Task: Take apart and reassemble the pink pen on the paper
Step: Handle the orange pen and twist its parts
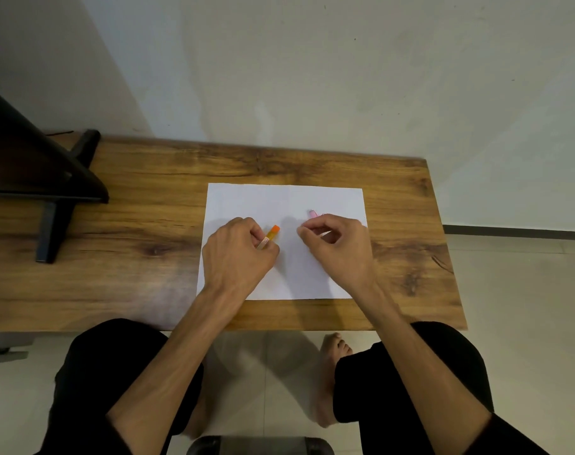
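We can see only a little of the pen body (269, 237): its orange end pokes out, and the rest is tucked inside the left hand (238, 254). We cannot tell how long it is. The pink piece (313, 213) peeks out behind the right hand (337, 249), and most of it is hidden. It is small and blurry, so we cannot tell which part of the pen it is. The right hand's fingers (307, 232) curl in, and we cannot tell if they pinch anything. The dark stand (46, 178) runs off the left edge. The table (148, 208) does too.
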